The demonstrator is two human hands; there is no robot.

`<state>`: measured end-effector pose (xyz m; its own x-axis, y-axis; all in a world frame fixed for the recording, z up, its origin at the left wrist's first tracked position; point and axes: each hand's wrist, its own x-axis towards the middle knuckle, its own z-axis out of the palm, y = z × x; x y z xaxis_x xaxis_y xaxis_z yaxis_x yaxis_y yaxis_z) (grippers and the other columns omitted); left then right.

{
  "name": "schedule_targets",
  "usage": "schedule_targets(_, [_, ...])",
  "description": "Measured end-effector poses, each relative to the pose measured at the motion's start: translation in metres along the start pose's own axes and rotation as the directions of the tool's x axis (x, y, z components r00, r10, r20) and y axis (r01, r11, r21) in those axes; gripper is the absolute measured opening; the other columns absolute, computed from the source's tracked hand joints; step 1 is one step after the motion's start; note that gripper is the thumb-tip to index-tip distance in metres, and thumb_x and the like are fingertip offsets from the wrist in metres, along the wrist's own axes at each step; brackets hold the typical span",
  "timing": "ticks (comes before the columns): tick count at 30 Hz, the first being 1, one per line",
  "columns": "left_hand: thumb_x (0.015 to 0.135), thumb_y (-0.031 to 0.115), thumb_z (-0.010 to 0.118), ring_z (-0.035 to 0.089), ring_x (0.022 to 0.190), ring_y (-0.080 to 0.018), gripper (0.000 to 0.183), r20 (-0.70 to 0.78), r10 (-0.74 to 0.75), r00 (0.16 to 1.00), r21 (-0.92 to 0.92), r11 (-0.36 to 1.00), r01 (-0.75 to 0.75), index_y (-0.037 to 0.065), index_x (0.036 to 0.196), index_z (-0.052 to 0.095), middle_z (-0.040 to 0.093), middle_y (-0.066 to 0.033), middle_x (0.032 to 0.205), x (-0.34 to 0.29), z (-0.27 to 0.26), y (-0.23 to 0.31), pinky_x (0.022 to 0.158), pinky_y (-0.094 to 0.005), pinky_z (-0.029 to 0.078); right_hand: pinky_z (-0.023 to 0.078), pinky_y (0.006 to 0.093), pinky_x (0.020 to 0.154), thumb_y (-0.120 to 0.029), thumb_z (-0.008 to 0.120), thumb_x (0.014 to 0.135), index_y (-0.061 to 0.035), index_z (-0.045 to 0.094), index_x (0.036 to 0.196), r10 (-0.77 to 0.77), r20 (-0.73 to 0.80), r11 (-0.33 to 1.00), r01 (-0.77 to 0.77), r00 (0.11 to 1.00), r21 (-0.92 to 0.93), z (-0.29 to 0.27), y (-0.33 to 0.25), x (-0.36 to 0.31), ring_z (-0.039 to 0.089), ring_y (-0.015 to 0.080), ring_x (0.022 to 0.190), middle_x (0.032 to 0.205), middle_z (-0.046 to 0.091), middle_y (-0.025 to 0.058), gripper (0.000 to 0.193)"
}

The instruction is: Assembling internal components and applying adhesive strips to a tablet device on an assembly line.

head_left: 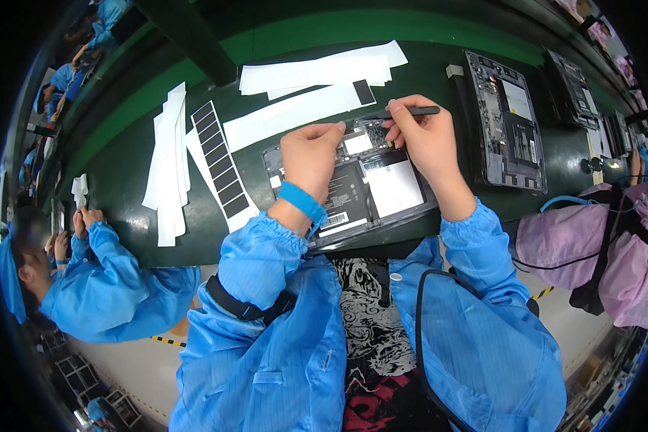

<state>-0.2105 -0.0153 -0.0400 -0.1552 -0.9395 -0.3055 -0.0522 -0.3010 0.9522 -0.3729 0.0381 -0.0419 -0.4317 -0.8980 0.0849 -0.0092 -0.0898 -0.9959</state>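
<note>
An opened tablet [347, 229] lies on the bench in front of me, its circuit board, dark battery and a bright silvery panel exposed. My left hand [311, 155], with a blue strap round its wrist, rests over the tablet's far left part. Its thumb and fingertips are pinched together at the far edge; anything between them is too small to make out. Above the board's right side, my right hand [426, 137] grips slim black tweezers [421, 111], held nearly level. Their tip points left toward the far edge of the board, near my left fingertips.
White strips [169, 165] lie at the left, beside a strip with black rectangular pads [219, 158]. More white sheets [324, 68] lie beyond the tablet. Another opened tablet [507, 122] sits right, with stacked ones [572, 90] farther off. Co-workers in blue [122, 281] and pink [576, 237] flank me.
</note>
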Motion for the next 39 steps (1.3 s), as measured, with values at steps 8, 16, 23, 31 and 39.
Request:
schedule_targets(8, [0.083,0.012,0.072,0.060,0.063,-0.0133,0.022,-0.041,-0.010,0.999,0.152,0.988,0.016,-0.008,0.090,0.072,0.069,-0.0116,0.075,-0.001,0.003,-0.002,0.055,-0.0272,0.048,0.047,0.0220,0.053,-0.014,0.064,0.091,0.0034,0.067,0.086,-0.035,-0.025,0.995,0.033,0.999,-0.095,0.001,0.015,-0.003,0.063,0.0086,0.057,0.067,0.067,0.0068,0.019])
schedule_targets(16, [0.084,0.013,0.072,0.060,0.061,-0.0139,0.022,-0.043,0.004,0.999,0.166,0.986,0.003,-0.009,0.090,0.072,0.069,-0.0121,0.073,0.002,0.004,-0.006,0.054,-0.0281,0.048,0.047,0.0225,0.053,-0.014,0.064,0.091,0.0025,0.067,0.088,-0.082,0.008,0.988,0.083,0.997,-0.133,0.003,0.012,-0.008,0.062,0.0080,0.058,0.065,0.065,0.0035,0.017])
schedule_targets(23, [0.084,0.013,0.072,0.060,0.061,-0.0138,0.023,-0.069,0.052,0.996,0.169,0.985,-0.039,-0.009,0.090,0.072,0.069,-0.0121,0.072,0.004,0.005,-0.012,0.054,-0.0283,0.048,0.046,0.0250,0.053,-0.012,0.065,0.090,0.0018,0.068,0.089,-0.164,0.084,0.967,0.177,0.983,-0.182,0.003,0.016,-0.010,0.061,0.0092,0.057,0.064,0.065,0.0063,0.014])
schedule_targets(31, [0.084,0.011,0.072,0.059,0.063,-0.0118,0.021,-0.061,0.034,0.998,0.188,0.982,-0.022,-0.009,0.091,0.072,0.069,-0.0094,0.077,0.003,0.006,-0.009,0.057,-0.0248,0.048,0.047,0.0281,0.055,-0.011,0.066,0.087,0.0002,0.067,0.089,-0.244,0.172,0.893,0.290,0.955,-0.343,0.003,0.009,-0.013,0.062,0.0174,0.058,0.073,0.067,0.0107,0.011])
schedule_targets(39, [0.082,0.013,0.074,0.055,0.057,-0.0104,0.024,-0.051,0.042,0.998,0.122,0.992,-0.035,-0.009,0.092,0.072,0.066,-0.0069,0.071,0.006,0.004,-0.010,0.050,-0.0239,0.043,0.049,0.0343,0.056,-0.007,0.065,0.086,-0.0010,0.065,0.088,-0.436,0.245,0.784,0.499,0.866,-0.370,0.005,0.013,-0.014,0.064,0.0295,0.065,0.082,0.067,0.0138,0.007])
